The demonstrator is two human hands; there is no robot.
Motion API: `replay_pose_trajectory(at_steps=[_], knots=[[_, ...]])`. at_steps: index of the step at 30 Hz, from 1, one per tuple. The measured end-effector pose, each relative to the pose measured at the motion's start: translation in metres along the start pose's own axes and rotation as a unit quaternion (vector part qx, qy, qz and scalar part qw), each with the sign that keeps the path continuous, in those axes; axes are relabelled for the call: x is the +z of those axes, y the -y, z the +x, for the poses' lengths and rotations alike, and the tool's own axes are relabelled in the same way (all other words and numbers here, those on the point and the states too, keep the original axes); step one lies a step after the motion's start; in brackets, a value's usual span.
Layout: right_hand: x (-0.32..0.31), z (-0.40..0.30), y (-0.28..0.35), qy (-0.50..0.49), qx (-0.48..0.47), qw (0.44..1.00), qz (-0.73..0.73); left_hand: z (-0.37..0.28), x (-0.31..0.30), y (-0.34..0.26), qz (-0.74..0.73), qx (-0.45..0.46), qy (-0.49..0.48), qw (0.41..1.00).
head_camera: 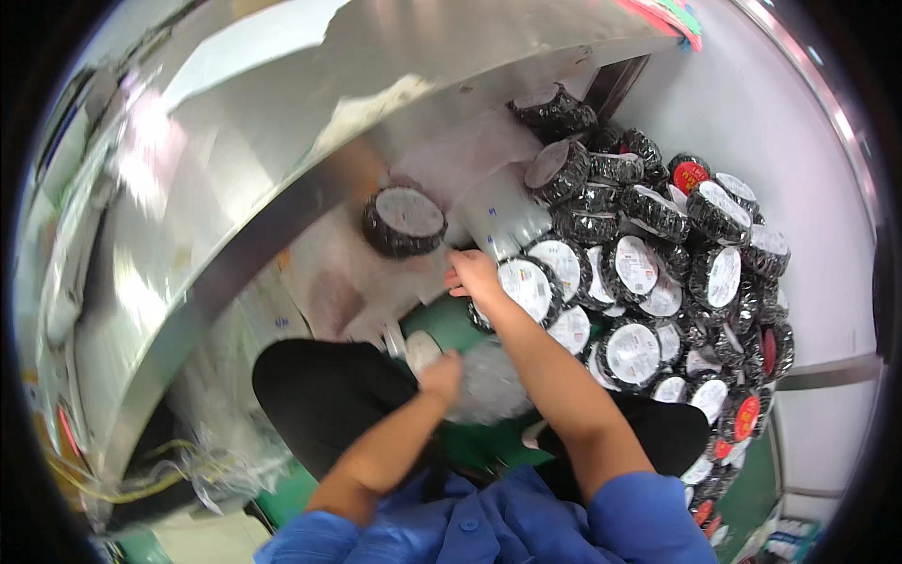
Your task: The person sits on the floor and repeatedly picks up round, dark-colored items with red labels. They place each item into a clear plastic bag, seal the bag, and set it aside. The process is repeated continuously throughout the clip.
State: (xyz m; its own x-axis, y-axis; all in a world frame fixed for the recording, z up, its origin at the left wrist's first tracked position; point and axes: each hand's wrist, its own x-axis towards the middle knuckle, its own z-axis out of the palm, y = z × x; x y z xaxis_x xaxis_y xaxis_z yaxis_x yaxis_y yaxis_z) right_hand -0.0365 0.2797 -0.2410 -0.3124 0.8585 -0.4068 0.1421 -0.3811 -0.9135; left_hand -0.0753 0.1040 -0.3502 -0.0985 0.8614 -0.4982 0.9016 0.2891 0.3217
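My left hand (440, 377), blurred and fisted, is between my knees at the edge of a crumpled clear plastic bag (493, 384) and appears to grip it. A pale shoe (423, 350) shows just beyond that hand. My right hand (473, 275) reaches forward with loosely bent fingers and nothing visible in them. It is just left of a black-wrapped round pack with a white label (525, 290), part of a pile. Farther forward and left, another black-wrapped round pack (406, 220) rests label up on clear plastic sheeting (451, 169), apart from the fingers.
A heap of similar round packs (634, 352), some with red labels, fills the right side against a pale wall (768, 134). The metal table (261, 120) overhangs at front left. Loose plastic bags (232, 395) hang at left. The floor (447, 324) is green.
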Motion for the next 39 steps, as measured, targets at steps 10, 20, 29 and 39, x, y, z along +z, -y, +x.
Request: replay_pose_trajectory(at_steps=[10,20,29,39], knots=[[0.018,0.100,-0.059,0.036,0.127,0.950,0.283,-0.003,-0.050,-0.038,-0.554,-0.161,0.329,0.747],[-0.138,-0.189,-0.043,0.017,-0.169,0.798,-0.578,0.025,-0.064,-0.026,-0.224,0.134,-0.230,0.937],[-0.131,-0.198,-0.146,-0.022,0.111,0.989,-0.097,-0.172,-0.072,-0.156,-0.636,0.346,0.482,0.493],[-0.169,-0.128,0.004,0.165,0.085,0.947,-0.263,-0.044,-0.100,-0.018,-0.153,0.075,0.088,0.982]])
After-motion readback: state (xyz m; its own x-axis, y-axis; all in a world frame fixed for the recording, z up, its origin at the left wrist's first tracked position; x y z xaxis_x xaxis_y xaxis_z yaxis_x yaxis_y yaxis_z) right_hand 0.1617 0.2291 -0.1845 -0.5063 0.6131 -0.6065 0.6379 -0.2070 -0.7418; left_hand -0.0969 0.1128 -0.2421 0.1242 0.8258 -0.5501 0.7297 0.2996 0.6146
